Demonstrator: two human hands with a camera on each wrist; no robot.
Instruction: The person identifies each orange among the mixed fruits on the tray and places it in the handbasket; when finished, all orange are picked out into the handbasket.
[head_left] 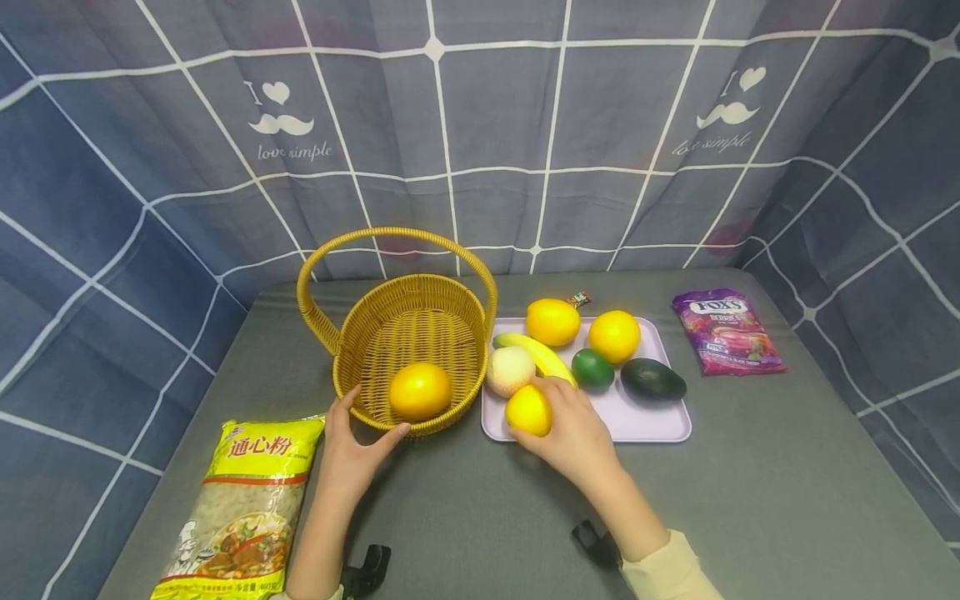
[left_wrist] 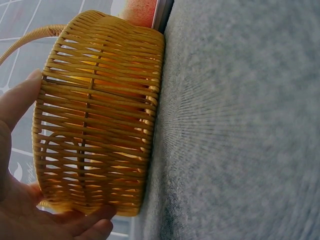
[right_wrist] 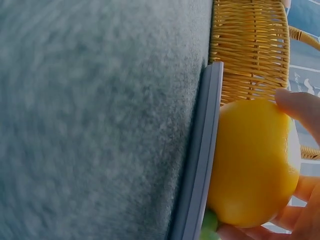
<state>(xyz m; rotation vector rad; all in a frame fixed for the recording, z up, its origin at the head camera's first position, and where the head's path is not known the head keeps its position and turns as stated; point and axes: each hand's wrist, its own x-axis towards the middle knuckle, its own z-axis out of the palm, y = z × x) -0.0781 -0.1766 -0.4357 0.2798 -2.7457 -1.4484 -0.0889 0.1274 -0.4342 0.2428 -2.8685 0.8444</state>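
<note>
My right hand (head_left: pixel 573 433) pinches a glossy yellow-orange, rounded fruit (head_left: pixel 529 410) between thumb and fingers, over the near-left part of a pale lilac rectangular tray (head_left: pixel 652 429). Whether this fruit touches the tray surface I cannot tell.

My left hand (head_left: pixel 351 462) is spread around the near-left edge of a golden-brown, round woven basket (head_left: pixel 412 321), thumb at the near rim and fingers curved along the outer wall. The basket stands upright on the grey fabric-covered worktop (head_left: pixel 465 517), just left of the tray, its arched handle raised. One orange-yellow oval fruit (head_left: pixel 421 392) lies inside, toward the near side.

On the tray I record a pale pinkish round peach (head_left: pixel 511 371) beside the pinched fruit, a curved yellow banana (head_left: pixel 551 360), two orange-yellow round fruits (head_left: pixel 614 336) at the far side, a small green oval fruit (head_left: pixel 592 370) and a dark green avocado (head_left: pixel 653 380). A small printed sweet wrapper (head_left: pixel 579 299) lies just beyond the tray's far edge.

A purple plastic FOX'S packet (head_left: pixel 727 332) lies right of the tray; a yellow-and-clear plastic pasta bag (head_left: pixel 243 508) lies near my left forearm.
</note>
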